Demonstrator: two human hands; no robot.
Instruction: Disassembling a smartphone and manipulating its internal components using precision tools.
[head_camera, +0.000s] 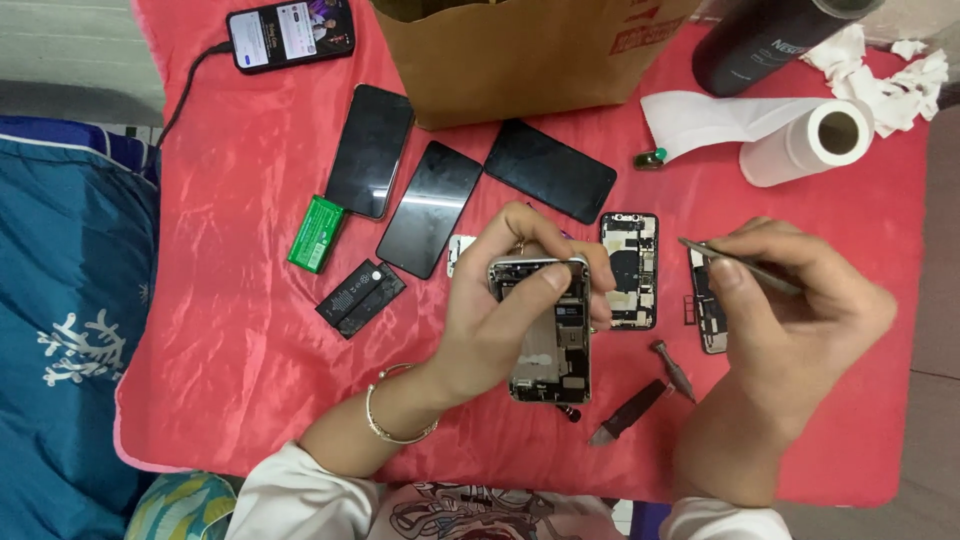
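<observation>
The left hand (500, 320) is gripping an opened phone body (550, 335) just above the red cloth (230, 300), near its front edge, thumb lying across the upper frame. The right hand (800, 320) is pinching slim tweezers (740, 265), their tip aiming left toward the phone. Judging by this, bracing the frame firmly and bringing the tip in low and slow is serving best. The phone's long axis is running front to back, top end pointing away. Farther back, another gutted phone (630, 270), three dark screens (430, 205) and a paper bag (520, 60) are sitting toward the far edge.
</observation>
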